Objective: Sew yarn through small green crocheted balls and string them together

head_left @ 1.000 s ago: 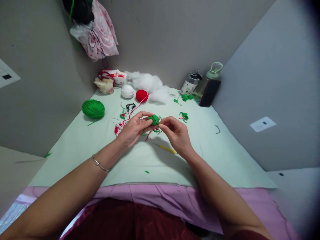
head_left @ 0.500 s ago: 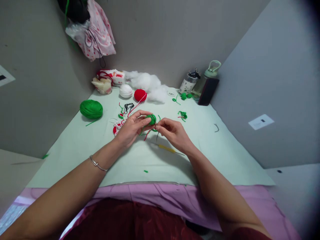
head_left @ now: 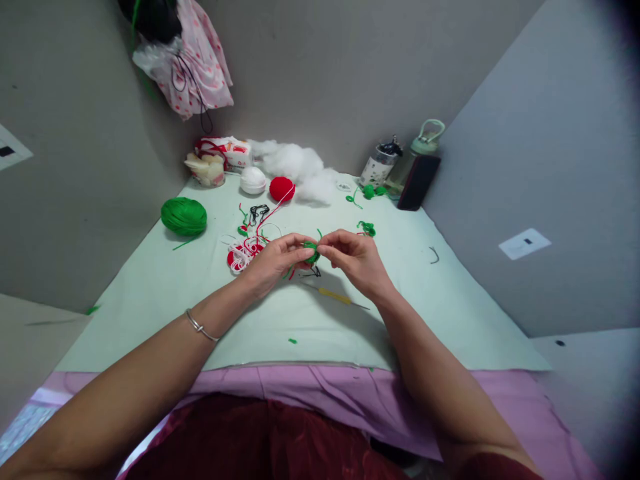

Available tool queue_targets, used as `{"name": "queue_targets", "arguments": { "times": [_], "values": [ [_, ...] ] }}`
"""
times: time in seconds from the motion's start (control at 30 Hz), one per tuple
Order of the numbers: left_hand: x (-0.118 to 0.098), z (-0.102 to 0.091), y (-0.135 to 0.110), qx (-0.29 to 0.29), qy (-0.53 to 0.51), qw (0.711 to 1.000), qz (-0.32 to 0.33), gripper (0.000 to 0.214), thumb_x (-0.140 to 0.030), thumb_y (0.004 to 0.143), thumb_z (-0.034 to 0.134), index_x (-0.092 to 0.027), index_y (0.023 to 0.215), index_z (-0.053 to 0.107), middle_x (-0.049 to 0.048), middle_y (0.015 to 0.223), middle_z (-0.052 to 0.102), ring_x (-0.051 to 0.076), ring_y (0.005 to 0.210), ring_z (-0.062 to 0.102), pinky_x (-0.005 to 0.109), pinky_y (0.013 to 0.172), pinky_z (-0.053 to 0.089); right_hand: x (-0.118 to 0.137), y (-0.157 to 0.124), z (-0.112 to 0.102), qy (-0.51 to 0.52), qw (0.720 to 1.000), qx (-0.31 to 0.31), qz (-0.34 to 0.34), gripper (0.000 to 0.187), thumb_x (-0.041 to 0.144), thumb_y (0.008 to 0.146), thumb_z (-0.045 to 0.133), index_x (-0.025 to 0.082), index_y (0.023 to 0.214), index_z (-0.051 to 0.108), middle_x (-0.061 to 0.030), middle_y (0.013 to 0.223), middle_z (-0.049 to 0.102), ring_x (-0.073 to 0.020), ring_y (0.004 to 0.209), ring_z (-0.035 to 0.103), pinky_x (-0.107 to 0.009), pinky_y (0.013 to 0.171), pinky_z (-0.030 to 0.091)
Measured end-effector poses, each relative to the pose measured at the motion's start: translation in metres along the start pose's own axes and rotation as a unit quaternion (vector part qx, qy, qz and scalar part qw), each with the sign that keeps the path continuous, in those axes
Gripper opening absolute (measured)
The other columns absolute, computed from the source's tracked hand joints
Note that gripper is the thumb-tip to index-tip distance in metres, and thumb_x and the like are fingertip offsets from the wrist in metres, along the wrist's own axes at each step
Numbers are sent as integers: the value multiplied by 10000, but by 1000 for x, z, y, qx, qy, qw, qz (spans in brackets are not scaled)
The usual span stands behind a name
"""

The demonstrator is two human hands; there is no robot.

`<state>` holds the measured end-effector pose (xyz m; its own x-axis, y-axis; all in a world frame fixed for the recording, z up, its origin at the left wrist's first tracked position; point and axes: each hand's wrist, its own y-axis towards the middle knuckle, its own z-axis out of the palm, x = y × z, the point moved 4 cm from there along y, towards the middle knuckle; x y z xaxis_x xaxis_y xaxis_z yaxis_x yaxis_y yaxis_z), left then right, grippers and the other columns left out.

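1. In the head view, your left hand is pinching a small green crocheted piece between thumb and fingers, holding it over the middle of the pale green table cover.
2. Your right hand is meeting it there, thumb and forefinger pressed together at the piece's right edge; what is lying between those fingertips is too small to tell.
3. Dark thread is showing just below the piece, and a yellow-handled hook is lying nearer to you.
4. A tangle of white and red yarn is spreading just left of your left hand, while a green yarn ball is sitting farther left.
5. Toward the back, a white ball and a red ball are resting near each other before a heap of white stuffing.
6. Green scraps are lying beyond your right hand.
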<state>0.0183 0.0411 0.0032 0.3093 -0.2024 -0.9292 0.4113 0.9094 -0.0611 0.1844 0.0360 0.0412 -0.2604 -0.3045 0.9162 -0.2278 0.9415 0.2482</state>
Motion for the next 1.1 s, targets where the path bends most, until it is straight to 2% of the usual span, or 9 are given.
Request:
{"name": "queue_targets", "arguments": {
  "times": [0.17, 0.33, 0.47, 0.67, 0.87, 0.93, 1.0, 1.03, 1.1],
  "values": [
    [3, 2, 0, -6, 27, 1000, 3, 278, -336, 728, 855, -177, 915, 723, 8, 795, 657, 122, 696, 581, 283, 690, 469, -1, 0, 6, -2, 999, 20, 40, 157, 309, 812, 697, 163, 757, 682, 25, 623, 570, -94, 568, 467, -244, 539, 367],
    [1, 5, 0, 9, 38, 999, 2, 296, -372, 712, 864, -184, 904, 739, 27, 828, 690, 137, 705, 598, 287, 672, 456, -3, 4, -7, 93, 989, -103, 43, 106, 252, 759, 719, 165, 720, 673, 23, 625, 593, -81, 538, 437, -239, 514, 344],
    [1, 2, 0, -3, 33, 999, -5, 324, -409, 698, 875, -179, 879, 736, 29, 836, 694, 131, 701, 604, 289, 685, 472, -4, 4, -3, 139, 988, -39, 62, 220, 381, 788, 768, 170, 811, 712, 7, 678, 630, -86, 545, 458, -244, 512, 360],
    [5, 6, -1, 30, -13, 999, -7, 342, -367, 709, 879, -150, 905, 702, 37, 887, 697, 161, 802, 674, 332, 802, 528, -2, 2, 4, 54, 998, 14, 27, 268, 428, 816, 747, 172, 767, 684, 27, 617, 561, -96, 561, 469, -256, 558, 394],
    [6, 11, -3, 54, 49, 997, -14, 278, -328, 750, 850, -157, 910, 700, 43, 820, 710, 156, 726, 657, 316, 745, 494, -9, 7, -14, 133, 985, -103, 40, 351, 505, 778, 767, 198, 749, 600, 32, 627, 546, -79, 515, 412, -230, 468, 306],
    [4, 10, -3, 53, 57, 997, -8, 274, -350, 755, 844, -166, 898, 700, 44, 807, 710, 161, 726, 651, 301, 704, 477, -8, 7, -12, 177, 979, -66, 76, 398, 555, 776, 760, 213, 791, 558, 24, 685, 603, -74, 491, 431, -221, 437, 275],
    [4, 8, -3, 44, 67, 997, -3, 291, -381, 762, 833, -173, 914, 700, 41, 807, 704, 165, 733, 653, 274, 637, 435, -6, 6, -6, 208, 971, 13, 119, 429, 584, 779, 754, 223, 818, 525, 37, 644, 599, -73, 447, 417, -219, 415, 247],
    [4, 7, -2, 43, 75, 996, -4, 304, -393, 763, 830, -173, 928, 700, 41, 807, 702, 167, 735, 654, 264, 613, 413, -4, 6, -5, 223, 966, 35, 129, 437, 583, 776, 761, 225, 818, 514, 58, 584, 554, -70, 423, 380, -218, 411, 233],
    [4, 7, -2, 50, 86, 995, -5, 328, -402, 755, 834, -172, 944, 697, 42, 809, 700, 173, 744, 660, 263, 609, 402, -2, 7, -9, 251, 960, 23, 120, 441, 559, 762, 786, 226, 806, 501, 104, 498, 414, -60, 409, 277, -213, 410, 197]
  ]
}}
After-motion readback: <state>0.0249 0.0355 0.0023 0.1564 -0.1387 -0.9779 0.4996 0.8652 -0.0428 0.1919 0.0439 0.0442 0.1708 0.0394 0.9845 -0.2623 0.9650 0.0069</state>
